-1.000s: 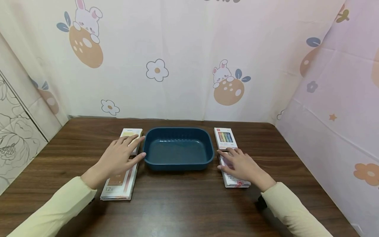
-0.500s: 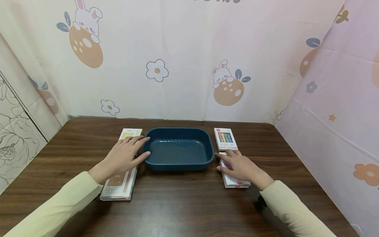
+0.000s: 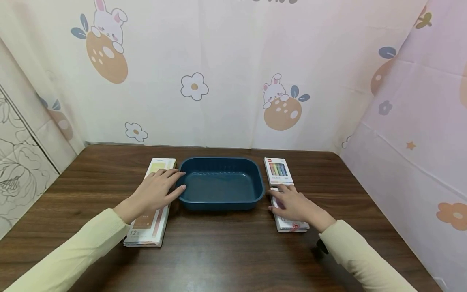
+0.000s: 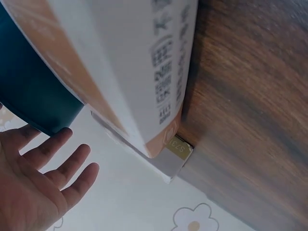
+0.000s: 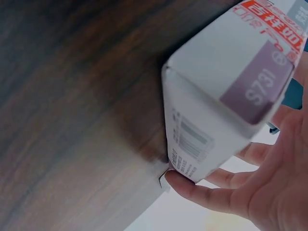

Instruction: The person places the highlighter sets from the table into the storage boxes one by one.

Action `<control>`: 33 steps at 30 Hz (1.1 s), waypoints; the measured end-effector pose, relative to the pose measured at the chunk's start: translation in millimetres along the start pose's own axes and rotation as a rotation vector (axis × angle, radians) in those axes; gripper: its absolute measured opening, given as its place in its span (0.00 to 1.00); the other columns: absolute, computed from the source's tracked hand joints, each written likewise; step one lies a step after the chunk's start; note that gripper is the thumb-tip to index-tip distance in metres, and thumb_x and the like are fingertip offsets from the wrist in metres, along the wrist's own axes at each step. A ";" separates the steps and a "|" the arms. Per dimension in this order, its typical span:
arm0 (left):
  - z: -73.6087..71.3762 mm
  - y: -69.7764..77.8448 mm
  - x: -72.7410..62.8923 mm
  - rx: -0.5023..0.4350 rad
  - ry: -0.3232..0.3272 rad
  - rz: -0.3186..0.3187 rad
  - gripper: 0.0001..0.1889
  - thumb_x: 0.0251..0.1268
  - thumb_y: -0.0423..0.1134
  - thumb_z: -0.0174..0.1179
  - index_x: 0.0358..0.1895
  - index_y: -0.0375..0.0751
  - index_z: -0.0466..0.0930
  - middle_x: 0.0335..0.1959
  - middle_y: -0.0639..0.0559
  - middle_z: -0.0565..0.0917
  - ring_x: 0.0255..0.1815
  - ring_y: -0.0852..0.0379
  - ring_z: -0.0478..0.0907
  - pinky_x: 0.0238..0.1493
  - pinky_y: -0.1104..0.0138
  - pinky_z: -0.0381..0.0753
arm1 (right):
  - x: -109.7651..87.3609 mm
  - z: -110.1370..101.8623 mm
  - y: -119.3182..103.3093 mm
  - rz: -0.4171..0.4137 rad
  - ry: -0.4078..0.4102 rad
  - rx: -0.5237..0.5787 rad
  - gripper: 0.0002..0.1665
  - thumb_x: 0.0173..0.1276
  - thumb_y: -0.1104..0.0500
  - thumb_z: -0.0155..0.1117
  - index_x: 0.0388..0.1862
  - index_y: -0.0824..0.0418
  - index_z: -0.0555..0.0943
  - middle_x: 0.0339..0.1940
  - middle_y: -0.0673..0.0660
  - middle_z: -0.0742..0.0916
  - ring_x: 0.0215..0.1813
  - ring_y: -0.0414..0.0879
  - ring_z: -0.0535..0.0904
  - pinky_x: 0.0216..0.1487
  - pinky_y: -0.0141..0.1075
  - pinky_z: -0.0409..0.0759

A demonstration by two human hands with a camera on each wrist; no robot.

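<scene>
In the head view my left hand [image 3: 155, 192] reaches over the boxes on the left, fingers loosely spread, fingertips at the left rim of a dark blue rectangular tray [image 3: 220, 206]. Under it lie a white box with a brown panel [image 3: 146, 227] and, farther back, a white box with a yellow-green panel [image 3: 160, 163], partly hidden. My right hand [image 3: 297, 207] lies over the near right box [image 3: 292, 226], hiding much of it. The right wrist view shows this box's purple end label [image 5: 257, 82], with relaxed fingers [image 5: 197, 192] along its far side.
A white box picturing coloured sticks [image 3: 279, 170] lies just beyond my right hand. Everything stands on a dark wooden table [image 3: 219, 251]. A patterned curtain [image 3: 226, 113] hangs behind the table's back edge, and another cloth closes off the right side.
My left hand has shifted slightly right, bringing its fingertips to the tray's rim. My right hand has barely moved. Boxes and tray stay where they were.
</scene>
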State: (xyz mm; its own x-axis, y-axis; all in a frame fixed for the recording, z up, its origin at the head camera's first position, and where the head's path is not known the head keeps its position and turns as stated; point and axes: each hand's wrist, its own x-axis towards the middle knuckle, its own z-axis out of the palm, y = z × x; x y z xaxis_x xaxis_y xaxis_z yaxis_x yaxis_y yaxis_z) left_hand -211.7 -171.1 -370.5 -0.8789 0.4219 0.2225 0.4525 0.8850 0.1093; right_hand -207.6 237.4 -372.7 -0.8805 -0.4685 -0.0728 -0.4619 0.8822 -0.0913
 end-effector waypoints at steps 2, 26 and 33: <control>0.9 -0.2 0.2 -0.004 0.003 -0.005 0.29 0.66 0.60 0.42 0.64 0.47 0.67 0.62 0.45 0.71 0.61 0.44 0.67 0.56 0.47 0.66 | 0.6 -0.3 -0.7 0.000 0.002 0.001 0.32 0.64 0.43 0.54 0.64 0.55 0.69 0.64 0.65 0.70 0.60 0.65 0.65 0.47 0.64 0.70; 2.2 1.1 3.2 0.016 0.049 0.020 0.29 0.64 0.59 0.44 0.59 0.42 0.72 0.58 0.43 0.74 0.57 0.43 0.71 0.52 0.48 0.70 | 7.1 -5.4 -1.2 0.041 -0.009 -0.003 0.32 0.58 0.46 0.59 0.61 0.57 0.71 0.55 0.66 0.74 0.47 0.58 0.68 0.37 0.54 0.74; 2.3 1.3 3.6 0.021 0.045 0.018 0.29 0.64 0.60 0.44 0.59 0.42 0.72 0.58 0.43 0.75 0.57 0.43 0.71 0.52 0.48 0.70 | 9.1 -11.0 -0.5 0.024 0.015 -0.011 0.32 0.58 0.47 0.60 0.60 0.58 0.72 0.54 0.67 0.74 0.45 0.58 0.68 0.31 0.48 0.72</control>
State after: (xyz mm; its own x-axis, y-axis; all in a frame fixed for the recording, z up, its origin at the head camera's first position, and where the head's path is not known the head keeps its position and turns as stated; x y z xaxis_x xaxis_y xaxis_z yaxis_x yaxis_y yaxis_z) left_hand -214.6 -168.0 -371.8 -0.8628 0.4286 0.2680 0.4643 0.8816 0.0851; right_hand -216.6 233.3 -362.4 -0.8927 -0.4467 -0.0595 -0.4419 0.8936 -0.0785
